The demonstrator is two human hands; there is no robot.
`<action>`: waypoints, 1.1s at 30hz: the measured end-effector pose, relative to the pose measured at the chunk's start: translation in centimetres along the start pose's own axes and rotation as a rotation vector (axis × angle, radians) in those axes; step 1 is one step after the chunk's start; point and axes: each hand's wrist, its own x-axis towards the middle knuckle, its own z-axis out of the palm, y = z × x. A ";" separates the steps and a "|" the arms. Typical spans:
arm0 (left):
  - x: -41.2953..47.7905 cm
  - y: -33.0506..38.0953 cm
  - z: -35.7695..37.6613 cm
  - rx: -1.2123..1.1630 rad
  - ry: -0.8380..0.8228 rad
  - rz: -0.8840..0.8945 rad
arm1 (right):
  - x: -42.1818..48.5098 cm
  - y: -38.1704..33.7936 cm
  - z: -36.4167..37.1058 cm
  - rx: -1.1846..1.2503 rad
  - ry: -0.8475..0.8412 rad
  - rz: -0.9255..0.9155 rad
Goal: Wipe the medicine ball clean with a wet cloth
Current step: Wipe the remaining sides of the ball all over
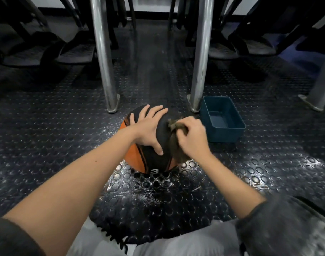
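**Ball under my palm, cloth in my fist**

The dark studded rubber floor (65, 145) fills most of what I see, and it shines in a patch just in front of my knees. Two metal posts rise from it ahead of me, the left post (104, 61) and the right post (202, 58), each ending in a small foot plate. Dark machine parts sit behind them in shadow, too dim to make out.

A blue rectangular tub (224, 134) stands on the floor just right of the right post's foot. I cannot tell whether it holds water.

The medicine ball (150, 156) rests on the floor between me and the posts, near the tub but apart from it. It is black with orange panels.

My left hand (148, 128) lies flat across the top of the ball. Its fingers are spread and straight, and the thumb presses on the near side, so the hand steadies the ball without gripping it.

My right hand (192, 135) sits on the ball's right shoulder, its fingers curled tight round a bunched brown cloth (176, 125). The cloth touches the ball's surface, and a blurred fold hangs down below my wrist.

Low on the side of the ball facing me is a white numeral 3 (155, 171).
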 end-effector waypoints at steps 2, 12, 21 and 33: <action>-0.2 -0.3 0.0 -0.017 0.008 0.000 | -1.4 -0.9 0.2 -0.027 -0.056 -0.154; -0.6 0.0 0.5 0.033 0.015 0.052 | -0.5 -0.8 0.0 -0.040 -0.017 -0.032; -1.5 -0.9 1.3 0.062 0.035 0.106 | 2.0 2.8 -0.3 -0.019 -0.014 0.233; -2.0 -1.1 1.6 0.040 0.050 0.102 | 2.1 2.9 -0.4 -0.028 -0.068 0.188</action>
